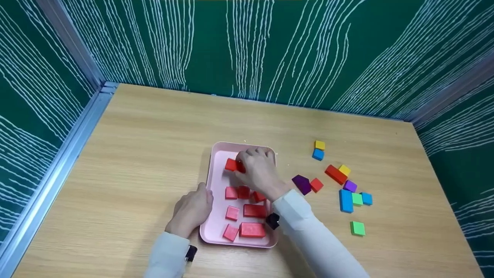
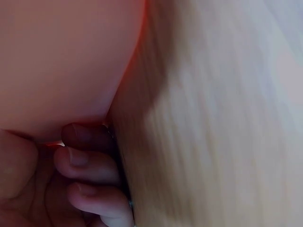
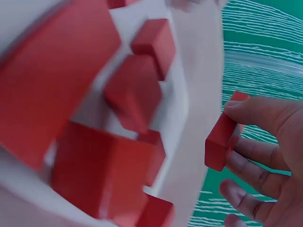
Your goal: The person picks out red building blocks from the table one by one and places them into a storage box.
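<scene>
My right hand (image 1: pixel 257 170) pinches a red rectangular block (image 3: pixel 222 137) between thumb and fingers, over the far end of the pink tray (image 1: pixel 216 227). In the head view the fingers cover part of this block. The left hand (image 1: pixel 193 208) grips the tray's left rim; its curled fingertips (image 2: pixel 87 163) show against the tray edge in the left wrist view. Inside the tray, nearer me, lie several red blocks: two long ones, including a front one (image 1: pixel 252 230), and smaller ones such as a square block (image 1: pixel 232 213). My right forearm partly hides the tray's right side.
Right of the tray, loose blocks lie on the wooden table (image 1: pixel 154 135): a purple one (image 1: pixel 301 184), a small red one (image 1: pixel 316 185), a long red one (image 1: pixel 335 175), a long blue one (image 1: pixel 346 200), and several yellow, green and blue ones. Green panels (image 1: pixel 208 46) with white lines border the table.
</scene>
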Demonstrator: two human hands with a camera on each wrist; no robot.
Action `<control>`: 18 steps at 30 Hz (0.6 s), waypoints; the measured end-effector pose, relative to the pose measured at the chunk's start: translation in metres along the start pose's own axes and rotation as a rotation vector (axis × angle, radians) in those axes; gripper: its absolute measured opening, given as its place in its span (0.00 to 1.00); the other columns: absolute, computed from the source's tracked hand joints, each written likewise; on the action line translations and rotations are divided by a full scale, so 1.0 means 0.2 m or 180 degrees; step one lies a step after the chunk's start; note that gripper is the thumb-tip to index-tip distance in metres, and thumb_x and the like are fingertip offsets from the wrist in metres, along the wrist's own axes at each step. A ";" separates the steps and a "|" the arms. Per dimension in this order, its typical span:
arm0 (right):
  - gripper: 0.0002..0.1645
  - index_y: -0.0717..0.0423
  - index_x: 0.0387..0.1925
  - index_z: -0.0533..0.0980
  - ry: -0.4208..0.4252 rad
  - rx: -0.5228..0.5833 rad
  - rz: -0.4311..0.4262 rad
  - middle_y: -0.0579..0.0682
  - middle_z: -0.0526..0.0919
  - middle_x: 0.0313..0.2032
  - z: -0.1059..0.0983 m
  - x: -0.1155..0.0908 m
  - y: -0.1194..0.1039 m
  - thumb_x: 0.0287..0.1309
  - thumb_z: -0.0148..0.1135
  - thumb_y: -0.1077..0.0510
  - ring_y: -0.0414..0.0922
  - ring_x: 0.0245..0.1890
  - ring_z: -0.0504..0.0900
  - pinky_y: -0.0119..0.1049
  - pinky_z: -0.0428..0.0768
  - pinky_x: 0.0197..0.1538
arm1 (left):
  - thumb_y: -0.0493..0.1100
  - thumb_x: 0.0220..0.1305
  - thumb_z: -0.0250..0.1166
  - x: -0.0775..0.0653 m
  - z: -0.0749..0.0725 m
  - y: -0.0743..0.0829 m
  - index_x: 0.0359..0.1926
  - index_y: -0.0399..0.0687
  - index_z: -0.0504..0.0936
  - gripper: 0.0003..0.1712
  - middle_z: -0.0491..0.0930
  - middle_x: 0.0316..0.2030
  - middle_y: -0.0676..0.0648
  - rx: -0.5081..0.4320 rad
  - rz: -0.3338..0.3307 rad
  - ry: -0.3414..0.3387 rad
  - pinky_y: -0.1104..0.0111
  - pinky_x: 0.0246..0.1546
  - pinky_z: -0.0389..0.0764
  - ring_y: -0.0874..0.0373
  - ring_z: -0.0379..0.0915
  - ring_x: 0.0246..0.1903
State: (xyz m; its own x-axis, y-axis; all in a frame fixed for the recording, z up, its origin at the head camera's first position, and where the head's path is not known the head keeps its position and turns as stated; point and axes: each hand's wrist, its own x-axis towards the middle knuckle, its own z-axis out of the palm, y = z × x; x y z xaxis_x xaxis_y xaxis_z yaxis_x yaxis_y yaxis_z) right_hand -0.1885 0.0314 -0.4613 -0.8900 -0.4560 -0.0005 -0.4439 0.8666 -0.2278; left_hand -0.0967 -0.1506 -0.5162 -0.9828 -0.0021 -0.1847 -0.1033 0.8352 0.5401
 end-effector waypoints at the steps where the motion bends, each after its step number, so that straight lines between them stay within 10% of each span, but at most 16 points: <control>1: 0.26 0.50 0.51 0.80 -0.0056 -0.0049 -0.0002 0.48 0.81 0.44 0.02 0.00 0.00 0.54 0.75 0.44 0.50 0.49 0.73 0.55 0.65 0.59 | 0.46 0.77 0.48 0.00 0.00 0.00 0.50 0.37 0.72 0.16 0.77 0.28 0.38 0.0003 0.0005 -0.0001 0.50 0.28 0.74 0.41 0.79 0.30; 18: 0.25 0.52 0.52 0.81 -0.0358 -0.0225 -0.0175 0.51 0.83 0.43 0.13 0.01 0.01 0.56 0.74 0.47 0.52 0.43 0.74 0.52 0.70 0.52 | 0.47 0.77 0.48 0.01 0.01 0.00 0.53 0.35 0.71 0.18 0.74 0.26 0.41 -0.0003 -0.0028 -0.0089 0.53 0.27 0.74 0.45 0.77 0.27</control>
State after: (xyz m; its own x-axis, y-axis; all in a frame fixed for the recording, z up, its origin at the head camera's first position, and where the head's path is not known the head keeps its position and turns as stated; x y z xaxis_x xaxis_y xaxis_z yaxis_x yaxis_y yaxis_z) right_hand -0.1875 0.0271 -0.4871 -0.8486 -0.5195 -0.0999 -0.5014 0.8501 -0.1612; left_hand -0.0983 -0.1491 -0.5176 -0.9772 0.0058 -0.2123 -0.1121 0.8348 0.5390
